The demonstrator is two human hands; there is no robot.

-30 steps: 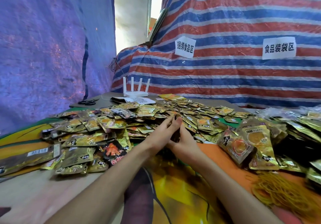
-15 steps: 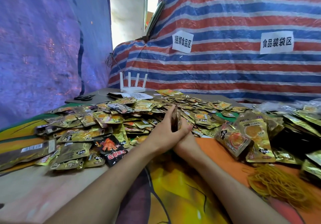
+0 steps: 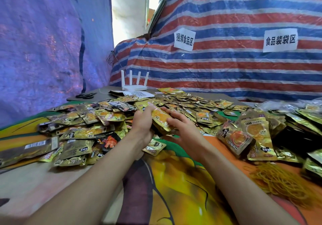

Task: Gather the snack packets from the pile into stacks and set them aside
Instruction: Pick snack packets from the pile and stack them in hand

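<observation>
Our left hand (image 3: pixel 142 122) gripping a tilted stack of gold packets (image 3: pixel 161 118) at the near edge of the pile (image 3: pixel 200 106), our right hand (image 3: pixel 183 128), fingers loosely spread, pressing its other side, yellow rubber bands (image 3: pixel 278 179) well to the right

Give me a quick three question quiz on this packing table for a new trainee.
1. True or false: the yellow rubber bands lie on the right side of the table.
2. What stands at the table's far end, behind the packet pile? A) white router, B) kettle, C) scale.
3. What is between the left hand and right hand?
Key: 1 true; 2 A; 3 a stack of snack packets.
</observation>
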